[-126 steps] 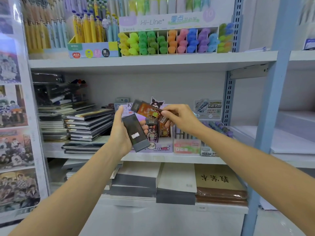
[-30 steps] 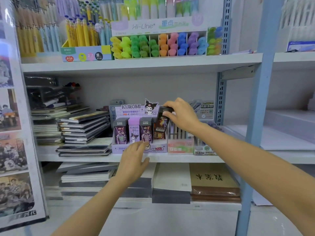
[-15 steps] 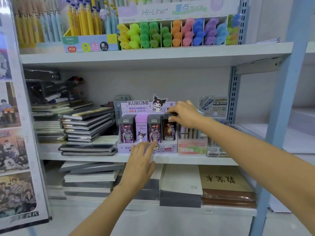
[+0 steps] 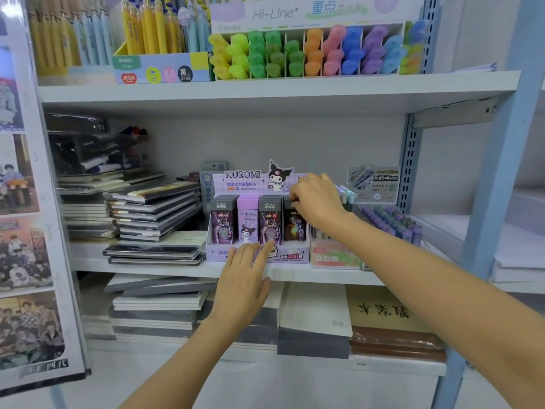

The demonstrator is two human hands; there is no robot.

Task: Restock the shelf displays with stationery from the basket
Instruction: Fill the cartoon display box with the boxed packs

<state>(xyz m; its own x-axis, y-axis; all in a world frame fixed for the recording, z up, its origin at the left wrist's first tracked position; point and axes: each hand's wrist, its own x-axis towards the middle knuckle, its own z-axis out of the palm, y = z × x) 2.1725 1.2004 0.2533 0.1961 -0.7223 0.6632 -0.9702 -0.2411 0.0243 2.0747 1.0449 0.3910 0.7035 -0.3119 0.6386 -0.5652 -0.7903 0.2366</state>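
A lilac KUROMI display box stands on the middle shelf, holding upright lead-refill boxes in a row. My right hand is curled over the top of the dark lead box in the rightmost slot, and that box stands upright in the display. My left hand is open, its fingertips against the display's front lip below the grey-topped boxes. A pale purple box sits second from the left. The basket is out of view.
Stacked notebooks sit left of the display, with capped pens in a tray to its right. The upper shelf carries highlighters and yellow pens. A blue upright post stands at the right and a poster panel at the left.
My right hand has pushed the dark lead box down from a tilt into the rightmost slot. My left hand, which held a grey box earlier, is now empty against the display front.
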